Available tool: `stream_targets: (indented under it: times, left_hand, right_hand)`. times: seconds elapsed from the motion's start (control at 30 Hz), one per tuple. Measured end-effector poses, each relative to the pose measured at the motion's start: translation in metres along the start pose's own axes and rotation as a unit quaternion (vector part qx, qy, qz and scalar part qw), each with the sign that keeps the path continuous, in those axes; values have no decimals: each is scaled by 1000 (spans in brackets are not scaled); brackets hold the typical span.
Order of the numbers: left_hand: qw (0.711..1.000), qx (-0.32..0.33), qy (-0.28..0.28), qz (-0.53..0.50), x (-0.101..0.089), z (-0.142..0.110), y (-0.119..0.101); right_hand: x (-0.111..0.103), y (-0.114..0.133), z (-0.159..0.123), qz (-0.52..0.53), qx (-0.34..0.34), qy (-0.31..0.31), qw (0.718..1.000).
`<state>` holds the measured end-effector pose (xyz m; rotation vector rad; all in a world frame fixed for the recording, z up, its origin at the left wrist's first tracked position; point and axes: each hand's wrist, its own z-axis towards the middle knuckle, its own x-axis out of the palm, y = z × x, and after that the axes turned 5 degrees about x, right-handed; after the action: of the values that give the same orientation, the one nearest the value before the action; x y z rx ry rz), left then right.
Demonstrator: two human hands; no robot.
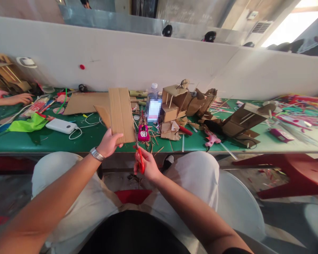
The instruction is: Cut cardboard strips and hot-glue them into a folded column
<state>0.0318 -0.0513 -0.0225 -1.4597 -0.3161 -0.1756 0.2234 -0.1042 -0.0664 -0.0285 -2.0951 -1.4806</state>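
White partition stands behind a long green table, and in the head view we see many craft materials spread on it. Our left hand, with a metal watch at its wrist, holds a cardboard piece by its lower left part. The thumb lies on the front face and the other fingers are mostly behind, so they pinch the cardboard between them. This piece is raised nearly upright, over the front edge of the table. Our right hand has its fingers closed around the red-orange handles of the scissors. The blades point upward at the lower right edge of the piece; we cannot tell if they bite into it.

Behind the held piece, to its left, a large cardboard sheet lies flat. Nearer to us on that side is a white power bank. To the right of the piece we find a pink packet, a clear bottle and a cardboard model. Farther right lies a pink glue gun. At the far left, another person's hand is over the table, its fingers extended.
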Motion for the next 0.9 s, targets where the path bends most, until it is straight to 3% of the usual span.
stream_targets:
  times: [0.33,0.9]
  left_hand:
    - [999,1,21,25,3,-5,-1]
    - [997,26,16,78,-3,-3,8]
  right_hand:
    - [-10,2,3,-3,1,-6,1000]
    - [-2,11,1,-8,6,-17,1000]
